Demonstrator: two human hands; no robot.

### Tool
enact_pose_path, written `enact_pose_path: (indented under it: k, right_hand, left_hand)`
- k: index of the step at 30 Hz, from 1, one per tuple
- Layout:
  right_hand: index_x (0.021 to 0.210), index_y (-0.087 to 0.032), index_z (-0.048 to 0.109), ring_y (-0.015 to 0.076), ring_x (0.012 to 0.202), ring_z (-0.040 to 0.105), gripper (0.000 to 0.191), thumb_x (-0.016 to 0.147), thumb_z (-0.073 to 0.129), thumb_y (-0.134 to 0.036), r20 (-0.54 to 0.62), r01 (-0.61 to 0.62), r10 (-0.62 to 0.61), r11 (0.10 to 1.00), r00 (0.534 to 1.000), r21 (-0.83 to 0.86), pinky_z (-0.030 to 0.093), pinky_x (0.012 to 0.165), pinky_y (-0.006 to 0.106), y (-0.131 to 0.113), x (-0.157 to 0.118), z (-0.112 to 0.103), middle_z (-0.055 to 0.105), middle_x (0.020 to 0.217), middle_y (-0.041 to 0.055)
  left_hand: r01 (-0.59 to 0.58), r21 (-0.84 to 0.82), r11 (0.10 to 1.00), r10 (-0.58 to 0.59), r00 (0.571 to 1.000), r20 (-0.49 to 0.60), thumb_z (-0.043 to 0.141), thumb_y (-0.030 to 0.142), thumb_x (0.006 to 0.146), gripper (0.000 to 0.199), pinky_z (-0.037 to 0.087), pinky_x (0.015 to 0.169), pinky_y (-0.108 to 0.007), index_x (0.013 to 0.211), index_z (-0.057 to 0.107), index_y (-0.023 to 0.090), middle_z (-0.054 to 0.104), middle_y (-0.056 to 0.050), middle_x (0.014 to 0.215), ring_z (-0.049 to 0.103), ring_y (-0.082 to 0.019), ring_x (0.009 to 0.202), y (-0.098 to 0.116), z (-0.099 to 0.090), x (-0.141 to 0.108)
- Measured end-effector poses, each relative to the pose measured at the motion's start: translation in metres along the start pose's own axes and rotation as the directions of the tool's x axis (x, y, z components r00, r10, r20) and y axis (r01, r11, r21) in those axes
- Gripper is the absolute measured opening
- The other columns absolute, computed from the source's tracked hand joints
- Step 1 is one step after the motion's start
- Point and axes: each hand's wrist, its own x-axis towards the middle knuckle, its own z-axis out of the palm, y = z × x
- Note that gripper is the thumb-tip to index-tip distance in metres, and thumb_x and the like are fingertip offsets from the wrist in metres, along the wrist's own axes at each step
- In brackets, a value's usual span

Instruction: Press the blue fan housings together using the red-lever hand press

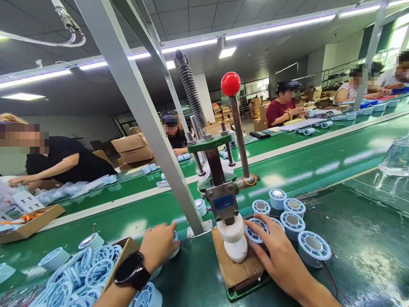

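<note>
A hand press with a red ball handle [230, 84] stands on a wooden base [234, 273]; its white upper block sits right over a white lower block [235, 249]. My right hand [271, 247] is at the right of these blocks, fingers bent round a light blue round part [256, 230]. Several similar parts with silver centres [314, 244] stand to its right. My left hand [159, 243], with a black watch on the wrist, reaches over a blue part [174, 245] left of the press; its fingers are partly smeared, and its grip is unclear.
A cardboard box of light blue rings [104, 266] lies at the lower left. A grey metal post [143, 115] rises left of the press. Green conveyor [300, 164] runs behind, with several people beyond. A clear plastic container [396, 157] is at the right.
</note>
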Motion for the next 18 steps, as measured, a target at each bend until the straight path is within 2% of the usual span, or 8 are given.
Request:
enact_pose_path:
  k: [2,5,9,11,15,18]
  right_hand:
    - [0.134,-0.035,0.048,0.0279,0.121,0.049,0.041,0.094,0.047,-0.025,0.049,0.066,-0.062,0.995,0.997,-0.081,0.049,0.098,0.053,0.009,-0.001,-0.002,0.045,0.136,0.0081]
    - [0.135,-0.034,0.049,0.0270,0.117,0.052,0.043,0.093,0.047,-0.023,0.063,0.152,-0.142,0.965,0.988,-0.215,0.049,0.097,0.054,0.018,0.002,-0.002,0.049,0.131,0.0096]
    - [0.139,-0.033,0.047,0.0258,0.111,0.056,0.048,0.093,0.045,-0.019,0.070,0.262,-0.254,0.897,0.965,-0.355,0.052,0.092,0.050,0.033,0.005,-0.003,0.052,0.125,0.0122]
    - [0.136,-0.031,0.050,0.0256,0.109,0.057,0.048,0.091,0.044,-0.015,0.078,0.299,-0.292,0.868,0.953,-0.396,0.052,0.089,0.048,0.045,0.004,-0.003,0.053,0.125,0.0133]
    - [0.125,-0.031,0.061,0.0270,0.109,0.058,0.054,0.081,0.041,-0.005,0.101,0.387,-0.387,0.792,0.917,-0.472,0.051,0.089,0.048,0.073,-0.007,0.003,0.052,0.129,0.0140]
    - [0.116,-0.026,0.066,0.0315,0.113,0.058,0.048,0.081,0.040,-0.007,0.077,0.400,-0.426,0.752,0.901,-0.524,0.050,0.088,0.053,0.085,-0.012,0.005,0.049,0.134,0.0164]
  left_hand:
    - [0.019,0.020,1.000,-0.020,1.000,0.006,0.054,0.025,0.080,0.038,0.047,0.085,-0.055,0.114,0.064,0.011,0.071,-0.020,0.101,0.066,-0.040,0.100,0.002,0.006,-0.011]
    - [0.051,0.016,0.999,-0.051,0.999,0.008,0.055,0.025,0.081,0.036,0.047,0.086,-0.055,0.110,0.065,0.008,0.070,-0.022,0.104,0.065,-0.041,0.102,0.004,0.012,-0.020]
    - [0.062,-0.029,0.998,-0.062,0.998,-0.019,0.050,0.037,0.088,0.035,0.048,0.088,-0.049,0.101,0.069,0.011,0.070,-0.019,0.106,0.065,-0.038,0.104,-0.010,0.006,-0.030]
    - [0.096,-0.059,0.994,-0.098,0.994,-0.047,0.041,0.038,0.094,0.039,0.048,0.089,-0.043,0.108,0.067,0.013,0.070,-0.017,0.110,0.065,-0.033,0.106,-0.032,-0.003,-0.036]
    - [0.230,-0.097,0.968,-0.237,0.969,-0.067,0.026,0.026,0.096,0.045,0.047,0.092,-0.036,0.114,0.065,0.012,0.070,-0.015,0.117,0.064,-0.028,0.110,-0.099,-0.016,-0.045]
    - [0.248,-0.117,0.962,-0.253,0.967,-0.029,0.030,0.023,0.093,0.043,0.046,0.096,-0.031,0.115,0.066,0.017,0.069,-0.010,0.122,0.063,-0.024,0.115,-0.140,-0.009,-0.051]
